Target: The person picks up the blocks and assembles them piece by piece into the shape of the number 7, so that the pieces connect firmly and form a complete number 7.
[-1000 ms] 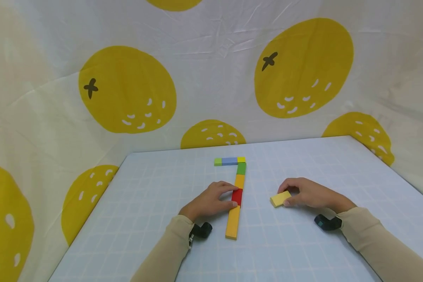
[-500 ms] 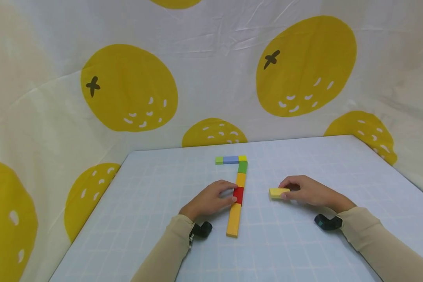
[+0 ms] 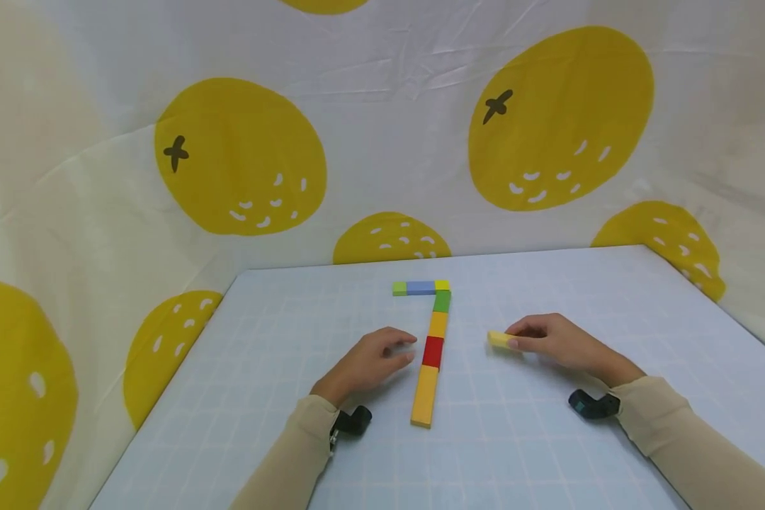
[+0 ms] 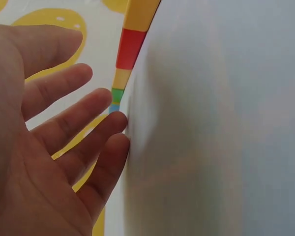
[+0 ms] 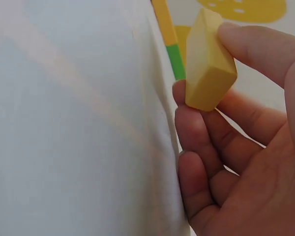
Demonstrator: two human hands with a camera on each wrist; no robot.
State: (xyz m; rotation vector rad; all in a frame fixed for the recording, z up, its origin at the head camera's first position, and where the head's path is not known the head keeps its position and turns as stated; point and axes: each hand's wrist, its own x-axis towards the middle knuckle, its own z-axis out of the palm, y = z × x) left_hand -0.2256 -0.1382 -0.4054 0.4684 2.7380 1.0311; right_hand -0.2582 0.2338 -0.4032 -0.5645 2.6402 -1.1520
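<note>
In the head view, my right hand pinches a pale yellow block between thumb and fingers, to the right of a line of blocks. The right wrist view shows this pale yellow block tilted up, thumb on one side, fingertips behind and below it. My left hand holds nothing, its fingers loosely bent, just left of the red block. Below the red block lies a long orange block. Above it come a shorter orange block and a green block.
At the line's far end, a bright yellow block, a blue block and a light green block run leftward in a short row. All lie on a pale checked cloth. A fruit-print curtain hangs behind the table.
My left hand has let go of the red block and drawn back leftward. The pale yellow block has turned in my right hand's fingers; the line of blocks keeps its shape.
</note>
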